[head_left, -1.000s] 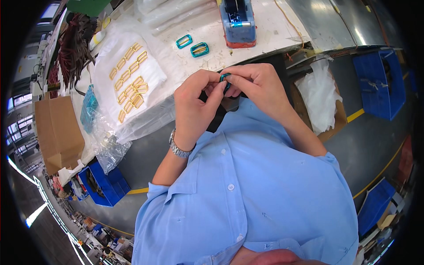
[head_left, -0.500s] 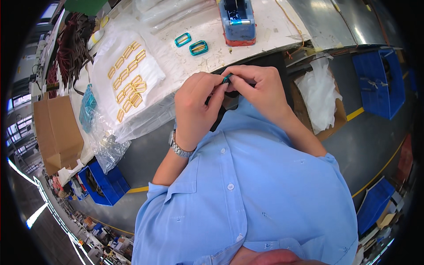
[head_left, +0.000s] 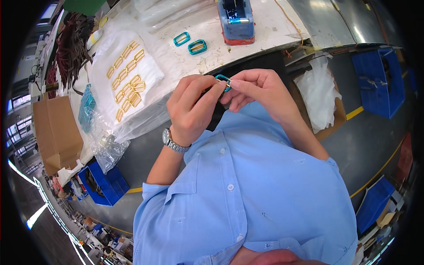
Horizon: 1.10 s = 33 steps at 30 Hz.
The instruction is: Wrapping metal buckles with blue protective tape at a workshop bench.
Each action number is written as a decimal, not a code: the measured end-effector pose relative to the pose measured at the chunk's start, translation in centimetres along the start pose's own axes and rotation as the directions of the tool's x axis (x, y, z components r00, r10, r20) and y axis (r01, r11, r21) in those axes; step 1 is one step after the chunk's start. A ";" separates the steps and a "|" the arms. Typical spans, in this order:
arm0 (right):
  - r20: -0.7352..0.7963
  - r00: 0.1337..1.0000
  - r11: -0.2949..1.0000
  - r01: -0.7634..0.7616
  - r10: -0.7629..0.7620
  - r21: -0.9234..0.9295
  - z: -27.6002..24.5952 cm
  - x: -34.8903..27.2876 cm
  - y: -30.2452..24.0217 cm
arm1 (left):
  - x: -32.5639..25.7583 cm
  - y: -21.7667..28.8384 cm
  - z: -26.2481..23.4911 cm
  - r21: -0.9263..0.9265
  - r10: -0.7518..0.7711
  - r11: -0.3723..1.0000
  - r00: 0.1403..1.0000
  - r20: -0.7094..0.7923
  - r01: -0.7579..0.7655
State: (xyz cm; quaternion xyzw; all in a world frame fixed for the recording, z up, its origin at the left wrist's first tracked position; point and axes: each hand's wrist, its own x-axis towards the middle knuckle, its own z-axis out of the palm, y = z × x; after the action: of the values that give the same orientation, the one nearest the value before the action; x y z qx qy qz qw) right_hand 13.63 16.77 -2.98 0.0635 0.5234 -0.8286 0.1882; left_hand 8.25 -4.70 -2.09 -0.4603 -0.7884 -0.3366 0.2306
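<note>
In front of my chest, both hands hold one teal slide buckle with a gold bar [head_left: 222, 77]. My left hand [head_left: 190, 99] pinches its left side between thumb and fingers; a steel wristwatch [head_left: 170, 140] is on that wrist. From the other side my right hand [head_left: 260, 90] grips the buckle by its bar end, lower fingers curled. Fingers cover part of the buckle. On the white table beyond lie two similar buckles, a left one [head_left: 181, 39] and a right one [head_left: 197, 47]. Rows of gold buckle frames [head_left: 127, 64] rest on white sheeting [head_left: 150, 73] to the left.
A blue tape dispenser [head_left: 237, 28] with a red base stands on the table [head_left: 274, 26]. Clear plastic [head_left: 108, 150] hangs off its left edge beside a cardboard box [head_left: 57, 132]. Right of me sit a carton with white plastic [head_left: 319, 95] and a blue bin [head_left: 380, 84].
The buckle has turned so that its open frame and gold bar show. My left hand has shifted slightly left and down, and the right fingers have spread a little lower.
</note>
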 end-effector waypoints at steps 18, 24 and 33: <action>-0.037 0.997 0.995 0.066 -0.069 -0.072 -0.1 0.3 0.6 | -0.9 0.3 0.7 -0.744 -0.650 0.069 0.596 0.471 0.664; -0.153 0.958 0.955 0.210 -0.244 -0.210 1.1 0.1 1.7 | -1.0 0.0 1.3 -0.778 -0.648 0.026 0.603 0.465 0.628; -0.098 0.971 0.971 0.207 -0.219 -0.123 0.4 0.8 1.9 | -1.8 -0.7 1.7 -0.843 -0.679 -0.009 0.615 0.400 0.538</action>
State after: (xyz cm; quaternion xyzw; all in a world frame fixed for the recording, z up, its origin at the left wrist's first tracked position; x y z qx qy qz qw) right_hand 13.63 15.52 -4.65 0.0423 0.5824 -0.8086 0.0720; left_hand 8.34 -4.73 -4.65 -0.0890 -0.5486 -0.8085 -0.1935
